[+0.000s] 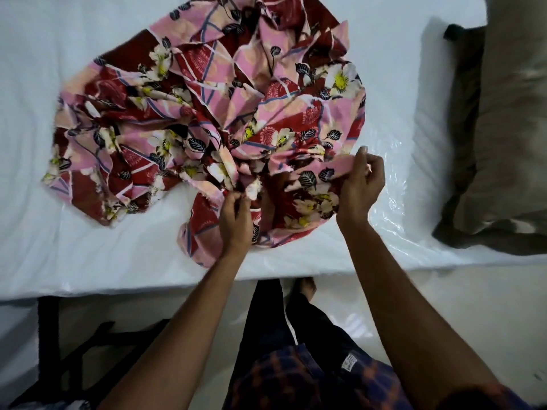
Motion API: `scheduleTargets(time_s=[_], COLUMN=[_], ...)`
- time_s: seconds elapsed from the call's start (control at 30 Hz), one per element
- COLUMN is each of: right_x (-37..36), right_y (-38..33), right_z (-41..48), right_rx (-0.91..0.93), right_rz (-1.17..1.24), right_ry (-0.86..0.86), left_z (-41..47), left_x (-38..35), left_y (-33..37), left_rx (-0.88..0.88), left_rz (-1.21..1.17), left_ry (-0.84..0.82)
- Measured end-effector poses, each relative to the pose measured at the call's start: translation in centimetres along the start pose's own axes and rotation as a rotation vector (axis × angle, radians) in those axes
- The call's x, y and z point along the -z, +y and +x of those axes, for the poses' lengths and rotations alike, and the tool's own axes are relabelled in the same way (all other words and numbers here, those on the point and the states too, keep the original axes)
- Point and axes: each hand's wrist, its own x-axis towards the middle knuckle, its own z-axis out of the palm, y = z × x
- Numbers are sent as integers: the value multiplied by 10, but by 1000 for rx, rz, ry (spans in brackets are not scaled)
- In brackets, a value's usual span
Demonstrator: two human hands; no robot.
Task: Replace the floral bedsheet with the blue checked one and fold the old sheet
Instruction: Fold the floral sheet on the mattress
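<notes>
Floral sheet stripped, heaped mid-mattress. Left grip pinches hem by mattress near edge; right grip clutches pink fold, same edge. Step, likely: hunting corners for fold. Next: find two corners, lift, shake flat.

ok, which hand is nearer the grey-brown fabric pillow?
Right. The right hand grips the crumpled floral bedsheet nearer the pillow; the left hand pinches it farther off.

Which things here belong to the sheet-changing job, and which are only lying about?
Job: floral bedsheet, bunched on the mattress; left hand and right hand, both gripping its near edge.
Lying about: grey-brown pillow at the mattress's right end.
</notes>
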Motion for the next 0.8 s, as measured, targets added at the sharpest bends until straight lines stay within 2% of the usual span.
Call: scheduleTargets(time_s=[0.1,0.17,0.23,0.27,0.3,0.37,0.47,0.63,0.8], right_x=[2,21,48,61,73,87,84,43,-10], right_y=[-6,31,77,94,103,112,100,83,103], right_z=[-40,-61,-70,-74,-79,-87,-90,-83,-65], right_rx=[103,99,77,49,10,-29,85,284,160], right_rz=[-73,-466,-1076,-1286,-1384,-1435,-1442,-1154,-1252], right_ry=[-204,-441,-818,-943,-1004,-1014,-979,-811,-815], left_z=[5,3,-2,-5,-7,-13,-22,-31,-27], left_x=[8,11,14,16,17,21,23,30,38], left_y=[8,6,-1,-6,-9,-16,-22,-27,-23], left_rx=[-11,45,88,102,108,83,54,1,-69], left_rz=[-53,-78,-55,-39,-18,-2,21,83,131], left_ry=[112,146,168,180,195,222,220,211,170])
